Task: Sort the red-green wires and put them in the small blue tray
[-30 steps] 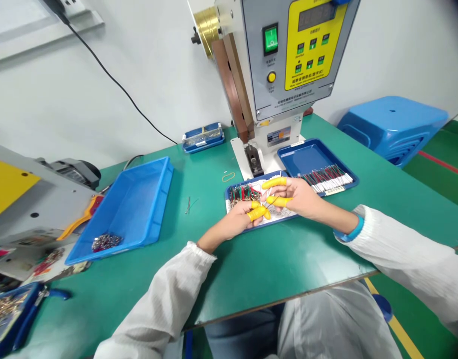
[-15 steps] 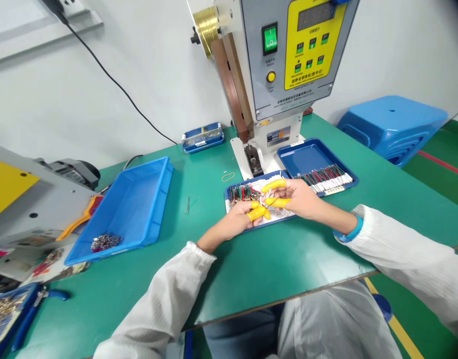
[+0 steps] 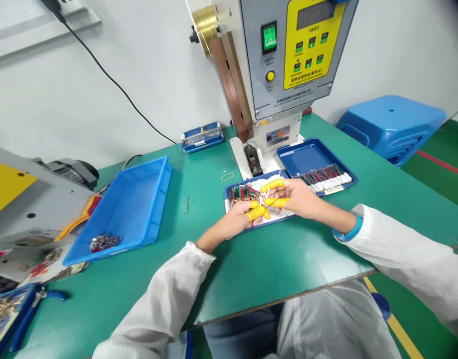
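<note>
Yellow finger cots cover several fingertips of both my hands. My left hand is closed in a pinch on a thin dark wire, over the front blue tray. Close on its right, my right hand pinches the same wire, thumb below and forefinger above. The wire's ends are mostly hidden by the fingers. Under the hands, that tray holds red, green and black wires with brass-coloured ends, and small white pieces. Behind my right hand, a second blue tray contains a row of wires with white ends.
A grey crimping machine stands behind the trays, its press head just beyond them. Left are a large blue bin with metal parts, and blue-handled pliers. A rubber band and wire scraps lie on the green table.
The hands stay nearly in place, still pinching the wire, with only slight finger movement. The whole view has shifted a few pixels.
</note>
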Motion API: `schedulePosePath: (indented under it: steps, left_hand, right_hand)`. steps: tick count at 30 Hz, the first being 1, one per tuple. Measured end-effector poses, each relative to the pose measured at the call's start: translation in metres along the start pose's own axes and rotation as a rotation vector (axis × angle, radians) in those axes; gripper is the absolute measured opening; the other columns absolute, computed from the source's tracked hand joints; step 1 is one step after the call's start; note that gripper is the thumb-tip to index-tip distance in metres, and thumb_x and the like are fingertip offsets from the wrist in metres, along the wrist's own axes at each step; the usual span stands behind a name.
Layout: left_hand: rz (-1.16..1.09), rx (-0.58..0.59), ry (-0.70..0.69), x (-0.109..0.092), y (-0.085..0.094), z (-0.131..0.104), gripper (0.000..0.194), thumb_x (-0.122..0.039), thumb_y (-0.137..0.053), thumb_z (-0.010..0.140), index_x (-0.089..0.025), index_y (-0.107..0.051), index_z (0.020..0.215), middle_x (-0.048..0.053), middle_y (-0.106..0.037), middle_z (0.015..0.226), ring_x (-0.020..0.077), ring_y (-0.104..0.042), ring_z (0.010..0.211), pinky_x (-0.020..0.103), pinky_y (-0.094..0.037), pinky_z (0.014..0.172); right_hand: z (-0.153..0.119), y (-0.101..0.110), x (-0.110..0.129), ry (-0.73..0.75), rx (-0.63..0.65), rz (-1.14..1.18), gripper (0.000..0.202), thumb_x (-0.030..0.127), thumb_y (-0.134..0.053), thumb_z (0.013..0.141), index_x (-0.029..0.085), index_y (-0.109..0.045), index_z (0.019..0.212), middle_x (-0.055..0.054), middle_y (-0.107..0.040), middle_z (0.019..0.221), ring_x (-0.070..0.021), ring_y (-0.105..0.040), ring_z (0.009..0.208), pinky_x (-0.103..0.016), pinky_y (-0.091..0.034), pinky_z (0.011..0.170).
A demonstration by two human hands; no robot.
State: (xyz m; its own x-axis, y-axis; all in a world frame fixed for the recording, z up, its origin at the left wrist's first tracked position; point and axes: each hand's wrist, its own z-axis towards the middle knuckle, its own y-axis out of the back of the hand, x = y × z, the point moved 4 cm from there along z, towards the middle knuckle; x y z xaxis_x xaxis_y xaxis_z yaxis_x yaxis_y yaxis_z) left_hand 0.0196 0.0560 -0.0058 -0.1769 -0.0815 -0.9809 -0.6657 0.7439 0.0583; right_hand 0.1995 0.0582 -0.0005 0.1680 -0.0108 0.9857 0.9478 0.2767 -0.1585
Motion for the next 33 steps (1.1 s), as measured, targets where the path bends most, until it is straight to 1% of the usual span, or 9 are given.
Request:
schedulePosePath:
  steps: [7, 12, 19, 21, 24, 26, 29, 31, 33]
  left_hand:
    - [0.016, -0.007, 0.005, 0.000, 0.000, 0.000, 0.048, -0.059, -0.064, 0.093, -0.012, -0.063, 0.081, -0.004, -0.050, 0.060, 0.0050, -0.035, 0.047, 0.020, -0.025, 0.046]
    - [0.036, -0.019, 0.014, 0.000, 0.001, 0.001, 0.052, -0.063, -0.063, 0.092, -0.012, -0.064, 0.083, -0.003, -0.052, 0.060, 0.0055, -0.035, 0.047, 0.020, -0.026, 0.046]
    - [0.009, -0.024, 0.026, -0.001, 0.000, 0.000, 0.052, -0.064, -0.064, 0.090, -0.013, -0.062, 0.078, -0.004, -0.050, 0.059, 0.0052, -0.034, 0.046, 0.021, -0.025, 0.046]
    - [-0.002, -0.026, 0.034, -0.001, 0.000, 0.000, 0.052, -0.063, -0.065, 0.090, -0.014, -0.060, 0.074, -0.004, -0.050, 0.058, 0.0051, -0.034, 0.046, 0.020, -0.025, 0.046]
    - [-0.027, -0.063, 0.031, -0.001, 0.000, 0.000, 0.049, -0.061, -0.065, 0.090, -0.013, -0.062, 0.079, -0.005, -0.050, 0.057, 0.0051, -0.033, 0.046, 0.020, -0.023, 0.045]
    - [-0.056, -0.095, 0.024, -0.001, 0.000, 0.000, 0.047, -0.059, -0.066, 0.090, -0.013, -0.065, 0.086, -0.006, -0.048, 0.056, 0.0050, -0.032, 0.045, 0.020, -0.021, 0.044]
    - [-0.108, -0.142, 0.017, 0.002, 0.002, 0.000, 0.047, -0.059, -0.068, 0.089, -0.012, -0.066, 0.091, -0.007, -0.045, 0.055, 0.0047, -0.029, 0.044, 0.020, -0.019, 0.043]
    - [-0.137, -0.171, 0.005, 0.003, 0.003, 0.001, 0.047, -0.059, -0.068, 0.089, -0.012, -0.065, 0.089, -0.007, -0.044, 0.055, 0.0043, -0.028, 0.043, 0.020, -0.019, 0.043]
    - [-0.157, -0.187, -0.004, 0.003, 0.003, 0.001, 0.047, -0.059, -0.069, 0.088, -0.012, -0.064, 0.087, -0.008, -0.043, 0.054, 0.0040, -0.028, 0.043, 0.020, -0.019, 0.044]
  right_hand:
    - [0.002, -0.001, -0.001, -0.051, 0.053, 0.000, 0.042, 0.028, -0.094, 0.062, 0.019, -0.075, 0.098, -0.003, -0.074, 0.086, -0.0107, -0.066, 0.064, -0.022, -0.058, 0.054]
    - [0.002, -0.001, -0.002, -0.099, 0.091, 0.011, 0.046, 0.023, -0.094, 0.059, 0.019, -0.075, 0.100, -0.001, -0.073, 0.084, -0.0119, -0.069, 0.067, -0.022, -0.059, 0.055]
    - [0.001, 0.000, 0.000, -0.077, 0.134, -0.019, 0.041, 0.024, -0.091, 0.066, 0.018, -0.075, 0.103, -0.002, -0.075, 0.085, -0.0118, -0.069, 0.062, -0.023, -0.060, 0.054]
    - [0.002, 0.003, 0.000, -0.075, 0.095, -0.027, 0.038, 0.028, -0.091, 0.067, 0.017, -0.074, 0.099, -0.003, -0.076, 0.084, -0.0133, -0.071, 0.062, -0.025, -0.062, 0.057]
    - [0.004, 0.010, 0.004, -0.032, -0.056, -0.031, 0.039, 0.034, -0.093, 0.066, 0.018, -0.072, 0.094, -0.005, -0.076, 0.086, -0.0159, -0.073, 0.063, -0.029, -0.063, 0.059]
    - [0.004, 0.014, 0.011, 0.027, -0.164, -0.024, 0.040, 0.038, -0.093, 0.068, 0.018, -0.070, 0.095, -0.007, -0.077, 0.090, -0.0168, -0.073, 0.065, -0.030, -0.062, 0.059]
    - [-0.001, 0.018, 0.025, 0.172, -0.289, -0.018, 0.039, 0.042, -0.087, 0.077, 0.021, -0.069, 0.104, -0.009, -0.078, 0.100, -0.0168, -0.072, 0.070, -0.032, -0.060, 0.060]
    - [-0.007, 0.018, 0.034, 0.272, -0.330, -0.028, 0.036, 0.042, -0.083, 0.082, 0.023, -0.068, 0.108, -0.008, -0.078, 0.104, -0.0151, -0.069, 0.068, -0.032, -0.058, 0.058]
    - [-0.011, 0.016, 0.038, 0.314, -0.327, -0.037, 0.035, 0.041, -0.081, 0.085, 0.024, -0.067, 0.111, -0.008, -0.078, 0.105, -0.0135, -0.065, 0.062, -0.032, -0.056, 0.056]
